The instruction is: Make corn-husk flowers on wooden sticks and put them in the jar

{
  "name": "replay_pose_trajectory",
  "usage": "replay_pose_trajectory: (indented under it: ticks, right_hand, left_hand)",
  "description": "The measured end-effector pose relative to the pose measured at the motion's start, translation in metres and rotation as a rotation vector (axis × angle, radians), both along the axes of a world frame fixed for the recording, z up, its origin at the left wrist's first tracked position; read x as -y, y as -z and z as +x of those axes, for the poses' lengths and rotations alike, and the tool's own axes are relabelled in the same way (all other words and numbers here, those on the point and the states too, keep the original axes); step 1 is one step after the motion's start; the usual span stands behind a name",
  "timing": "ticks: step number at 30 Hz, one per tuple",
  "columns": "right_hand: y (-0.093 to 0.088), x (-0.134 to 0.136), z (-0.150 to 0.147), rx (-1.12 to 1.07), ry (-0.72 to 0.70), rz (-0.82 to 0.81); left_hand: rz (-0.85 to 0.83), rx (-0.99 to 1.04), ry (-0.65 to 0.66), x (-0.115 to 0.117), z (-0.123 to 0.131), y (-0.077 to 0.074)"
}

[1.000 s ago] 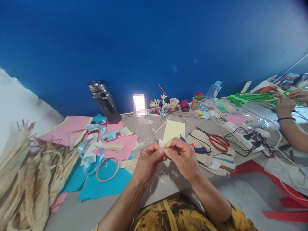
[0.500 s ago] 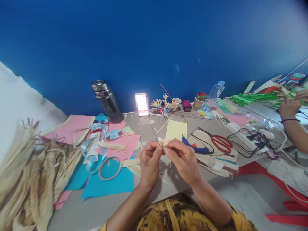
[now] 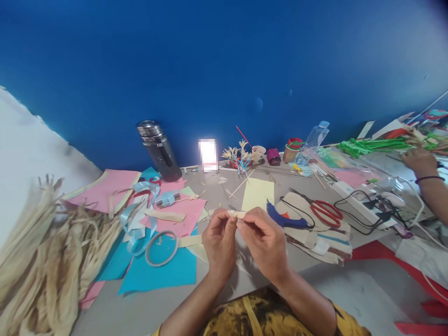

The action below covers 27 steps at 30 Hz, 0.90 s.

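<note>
My left hand (image 3: 221, 240) and my right hand (image 3: 263, 240) meet above the table's near edge. Thumb and fingers of both pinch a small piece of pale corn husk (image 3: 238, 214), mostly covered by the fingertips. Just right of my right hand lies a blue glue gun (image 3: 287, 219) with a black cord. Beyond my hands sit a sheet of pale yellow paper (image 3: 258, 193) and a bunch of husk flowers (image 3: 241, 153) on stems wound in light blue. Thin husk scraps (image 3: 245, 263) are scattered on the table below my hands.
Dried corn husks (image 3: 52, 261) heap up at the left. Blue paper (image 3: 164, 275), a tape ring (image 3: 161, 248) and a dark flask (image 3: 160, 151) stand or lie nearer. Rightward are red-handled scissors (image 3: 325, 212), a power strip (image 3: 364, 205) and a co-worker's hand (image 3: 422, 163) by green stems.
The husk piece is folded down further between my fingertips; its upright tip no longer shows. The view has shifted slightly. The co-worker's hand has moved a little lower.
</note>
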State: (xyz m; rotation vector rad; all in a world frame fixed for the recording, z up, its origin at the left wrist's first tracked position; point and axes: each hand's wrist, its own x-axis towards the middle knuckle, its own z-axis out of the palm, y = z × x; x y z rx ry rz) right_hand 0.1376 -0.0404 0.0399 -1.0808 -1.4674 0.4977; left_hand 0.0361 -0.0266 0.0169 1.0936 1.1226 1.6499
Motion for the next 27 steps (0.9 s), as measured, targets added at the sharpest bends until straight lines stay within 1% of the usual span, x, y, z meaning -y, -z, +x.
replay_pose_trajectory:
  ticks: [4,6,7,11,13,16,19,22,27]
  right_hand:
    - [0.002,0.0,-0.001,0.082,0.021,0.09]
    - [0.003,0.0,-0.001,0.101,0.03,0.111]
    - [0.004,0.0,0.0,0.097,0.025,0.096]
    - [0.007,-0.001,0.004,0.02,-0.008,-0.09]
    - [0.009,-0.003,0.006,-0.029,-0.009,-0.192]
    - [0.014,-0.005,0.007,-0.109,-0.079,-0.329]
    - [0.017,-0.008,0.008,-0.219,-0.172,-0.413]
    - [0.018,-0.01,0.009,-0.3,-0.209,-0.441]
    - [0.017,-0.011,0.008,-0.329,-0.243,-0.441]
  left_hand:
    - [0.013,-0.03,0.019,0.0,-0.004,-0.002]
    - [-0.006,0.008,0.041,-0.001,-0.006,-0.002]
    - [-0.028,0.05,0.07,-0.002,-0.006,-0.001]
    - [-0.176,0.368,0.252,-0.007,-0.008,0.001]
    - [-0.237,0.491,0.29,-0.009,-0.008,0.002]
    - [-0.259,0.533,0.312,-0.011,-0.007,0.001]
    - [-0.261,0.548,0.344,-0.01,-0.007,0.0]
    - [-0.27,0.582,0.395,-0.01,-0.007,0.0]
    - [-0.275,0.641,0.453,-0.012,-0.01,0.003]
